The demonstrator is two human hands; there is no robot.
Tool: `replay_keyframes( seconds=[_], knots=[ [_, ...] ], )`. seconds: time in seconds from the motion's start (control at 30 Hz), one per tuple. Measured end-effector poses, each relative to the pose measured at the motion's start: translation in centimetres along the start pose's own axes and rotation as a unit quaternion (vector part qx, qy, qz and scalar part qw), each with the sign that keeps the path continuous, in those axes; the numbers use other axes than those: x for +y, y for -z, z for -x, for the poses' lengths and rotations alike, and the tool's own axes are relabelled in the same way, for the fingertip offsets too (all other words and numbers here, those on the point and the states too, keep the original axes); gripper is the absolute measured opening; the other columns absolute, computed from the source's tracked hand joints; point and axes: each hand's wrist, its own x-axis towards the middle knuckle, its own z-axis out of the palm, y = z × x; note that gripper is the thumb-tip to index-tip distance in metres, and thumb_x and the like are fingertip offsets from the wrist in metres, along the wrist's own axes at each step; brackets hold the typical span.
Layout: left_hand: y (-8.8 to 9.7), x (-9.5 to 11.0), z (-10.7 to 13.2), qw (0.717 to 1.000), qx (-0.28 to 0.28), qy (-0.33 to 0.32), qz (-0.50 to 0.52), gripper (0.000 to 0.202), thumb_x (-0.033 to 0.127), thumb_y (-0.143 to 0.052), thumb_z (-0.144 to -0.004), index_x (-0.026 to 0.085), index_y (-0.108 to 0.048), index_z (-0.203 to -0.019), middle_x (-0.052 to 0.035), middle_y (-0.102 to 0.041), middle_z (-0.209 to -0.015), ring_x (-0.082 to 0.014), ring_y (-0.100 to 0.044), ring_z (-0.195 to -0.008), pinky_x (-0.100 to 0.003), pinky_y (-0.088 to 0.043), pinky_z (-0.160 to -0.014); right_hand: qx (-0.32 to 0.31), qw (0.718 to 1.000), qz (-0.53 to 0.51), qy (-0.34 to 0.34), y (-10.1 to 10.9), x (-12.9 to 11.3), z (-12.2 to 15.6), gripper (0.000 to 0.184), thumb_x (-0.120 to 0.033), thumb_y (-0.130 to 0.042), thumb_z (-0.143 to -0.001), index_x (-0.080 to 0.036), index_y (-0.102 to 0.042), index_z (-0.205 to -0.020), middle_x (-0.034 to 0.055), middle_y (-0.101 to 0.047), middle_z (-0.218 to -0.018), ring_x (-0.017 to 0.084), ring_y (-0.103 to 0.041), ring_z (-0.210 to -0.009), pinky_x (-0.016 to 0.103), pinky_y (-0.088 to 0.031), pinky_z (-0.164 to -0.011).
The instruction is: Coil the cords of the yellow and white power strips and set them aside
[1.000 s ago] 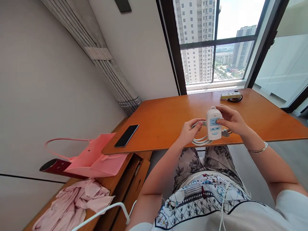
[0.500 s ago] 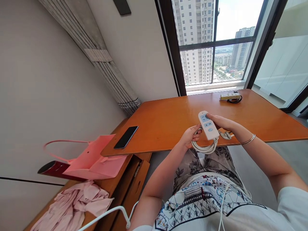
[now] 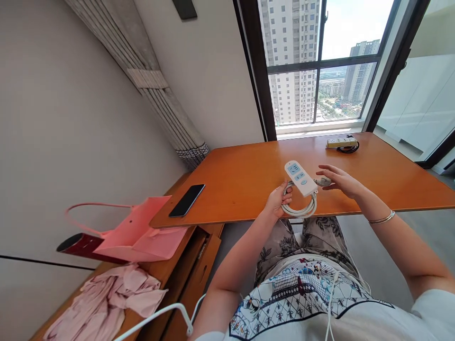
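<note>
A white power strip (image 3: 304,185) with pale blue socket panels is tilted over the front edge of the wooden table. Its cord (image 3: 302,213) hangs beneath it in a loose coil. My left hand (image 3: 277,200) is closed around the left side of that coil, beside the strip. To the right of the strip, the plug (image 3: 323,181) at the cord's end sits by the fingers of my right hand (image 3: 343,182). Those fingers are spread apart; whether they touch the plug is hard to see.
On the table (image 3: 241,175) lie a black phone (image 3: 186,201) at the left and a second power strip (image 3: 341,142) with a black cord at the back right. A pink bag (image 3: 142,232) and pink cloth (image 3: 106,296) rest on the lower cabinet. The window (image 3: 320,94) is beyond.
My right hand has let go of the power strip's top and moved right, its fingers opening near the plug. The strip has tilted and shifted slightly left in my left hand's hold.
</note>
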Motion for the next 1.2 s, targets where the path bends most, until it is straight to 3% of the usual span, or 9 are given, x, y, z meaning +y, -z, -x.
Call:
replay_keyframes(
  seconds=[0.1,0.2,0.3,0.47,0.63,0.73,0.87,1.0,1.2],
  knots=[
    [-0.1,-0.2,-0.5,0.998,0.029,-0.037,0.033,0.034,0.028,-0.076,-0.084,0.015,-0.047,-0.074,0.0086,-0.041,-0.059,0.0029,-0.022,-0.038,-0.008,-0.014,-0.033,0.059,0.989,-0.138,0.002,-0.8,2.6,0.0,0.056,-0.065,-0.073,-0.075,-0.028,-0.056,-0.113,0.0084,-0.064,-0.128,0.023,-0.070,-0.106,0.038,-0.062,-0.082],
    [-0.3,-0.6,-1.0,0.997,0.042,-0.045,0.039,0.031,0.026,-0.075,-0.085,0.015,-0.048,-0.075,0.0086,-0.042,-0.059,0.0025,-0.022,-0.038,-0.009,-0.014,-0.034,0.004,0.976,-0.216,-0.031,-2.6,4.1,0.0,0.057,-0.070,-0.075,-0.069,-0.027,-0.053,-0.098,0.0085,-0.067,-0.116,0.026,-0.071,-0.103,0.044,-0.062,-0.086],
    [-0.5,-1.2,-1.2,0.998,0.042,-0.041,0.015,0.030,0.026,-0.077,-0.082,0.015,-0.049,-0.076,0.0080,-0.044,-0.060,0.0022,-0.022,-0.039,-0.010,-0.014,-0.035,-0.036,0.964,-0.264,-0.019,-4.5,4.5,-0.2,0.057,-0.060,-0.084,-0.063,-0.028,-0.055,-0.100,0.0050,-0.069,-0.111,0.026,-0.070,-0.101,0.047,-0.063,-0.083],
    [-0.7,-1.4,-1.7,0.997,0.061,-0.054,-0.002,0.029,0.029,-0.077,-0.082,0.015,-0.052,-0.077,0.0068,-0.047,-0.061,0.0022,-0.022,-0.039,-0.011,-0.015,-0.036,-0.001,0.960,-0.278,0.038,-6.1,4.5,-0.4,0.059,-0.035,-0.091,-0.059,-0.031,-0.059,-0.108,-0.0008,-0.070,-0.112,0.020,-0.069,-0.098,0.038,-0.065,-0.078],
    [-0.9,-1.5,-2.5,0.994,0.084,-0.062,0.015,0.020,0.026,-0.068,-0.090,0.014,-0.055,-0.080,0.0050,-0.050,-0.061,0.0013,-0.024,-0.039,-0.011,-0.017,-0.036,0.064,0.964,-0.256,0.033,-6.2,5.0,-0.7,0.055,-0.033,-0.092,-0.058,-0.027,-0.062,-0.104,-0.0012,-0.072,-0.104,0.016,-0.070,-0.085,0.027,-0.064,-0.066],
    [-0.8,-1.9,-3.2,0.995,0.072,-0.065,-0.003,0.018,0.026,-0.068,-0.090,0.013,-0.058,-0.082,0.0021,-0.056,-0.064,-0.0002,-0.032,-0.041,-0.012,-0.026,-0.039,0.108,0.959,-0.261,0.037,-5.9,5.1,-1.4,0.049,-0.032,-0.090,-0.060,-0.024,-0.062,-0.099,0.0004,-0.074,-0.099,0.016,-0.070,-0.082,0.025,-0.063,-0.067],
    [-0.5,-2.6,-4.3,0.997,0.010,-0.027,-0.075,0.017,0.023,-0.075,-0.084,0.012,-0.064,-0.090,-0.0043,-0.067,-0.077,-0.0078,-0.057,-0.057,-0.020,-0.047,-0.056,0.163,0.952,-0.257,0.040,-4.4,5.1,-2.7,0.037,-0.030,-0.085,-0.063,-0.022,-0.063,-0.093,0.0010,-0.074,-0.093,0.015,-0.071,-0.081,0.022,-0.061,-0.065],
    [-0.1,-3.5,-5.2,0.993,-0.049,-0.021,-0.108,0.020,0.015,-0.080,-0.078,0.014,-0.067,-0.093,-0.0056,-0.070,-0.089,-0.0138,-0.067,-0.079,-0.028,-0.052,-0.077,0.178,0.961,-0.209,0.041,-1.2,5.4,-4.2,0.028,-0.030,-0.078,-0.068,-0.021,-0.063,-0.090,0.0001,-0.072,-0.083,0.013,-0.068,-0.066,0.022,-0.058,-0.055],
    [0.7,-3.8,-6.0,0.986,-0.015,-0.076,-0.148,0.027,0.003,-0.077,-0.074,0.012,-0.066,-0.098,-0.0065,-0.066,-0.100,-0.0129,-0.069,-0.080,-0.031,-0.053,-0.083,0.249,0.953,-0.166,0.043,6.5,5.3,-6.4,0.020,-0.023,-0.070,-0.072,-0.020,-0.062,-0.090,0.0015,-0.070,-0.077,0.013,-0.063,-0.061,0.024,-0.057,-0.056]
  ],
)
